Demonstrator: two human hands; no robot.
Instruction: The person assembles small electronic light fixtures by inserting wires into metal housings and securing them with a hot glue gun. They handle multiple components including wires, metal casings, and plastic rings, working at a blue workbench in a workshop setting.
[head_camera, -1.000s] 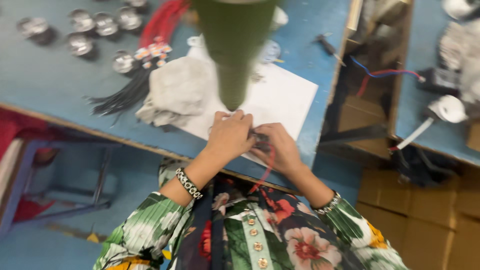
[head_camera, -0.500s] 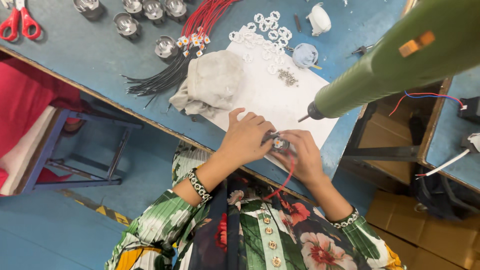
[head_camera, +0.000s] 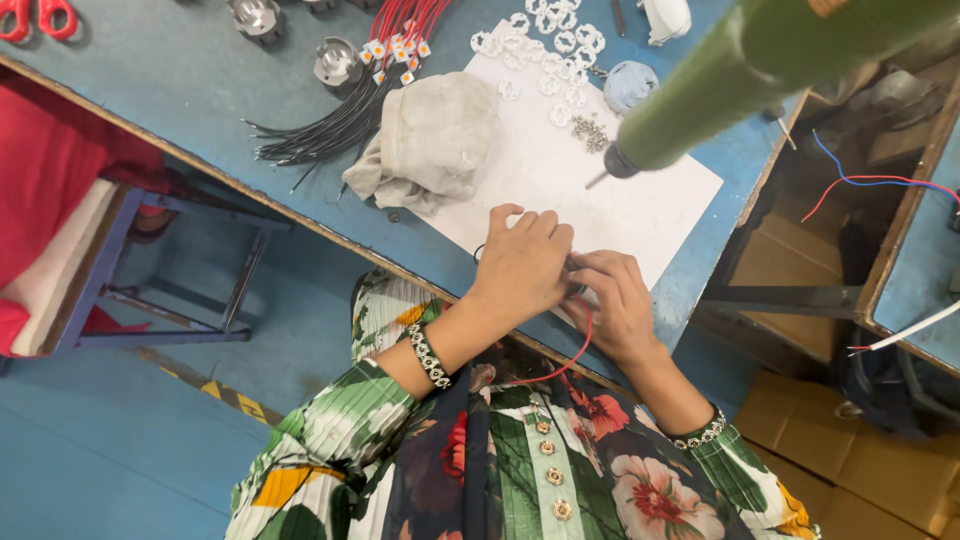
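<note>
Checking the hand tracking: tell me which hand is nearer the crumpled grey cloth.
Left. The left hand lies just below and right of the grey cloth, on the white sheet. The right hand sits farther right, beyond the left hand.

Bright, even light falls from above; shadows under the grey cloth (head_camera: 430, 140) and the hands are soft and short; the white sheet (head_camera: 600, 190) on the desk (head_camera: 150, 110) is nearly washed out; the metal cups (head_camera: 335, 62) carry small glints; the green tool (head_camera: 740, 75) close to the lens is out of focus; colours are saturated.
</note>
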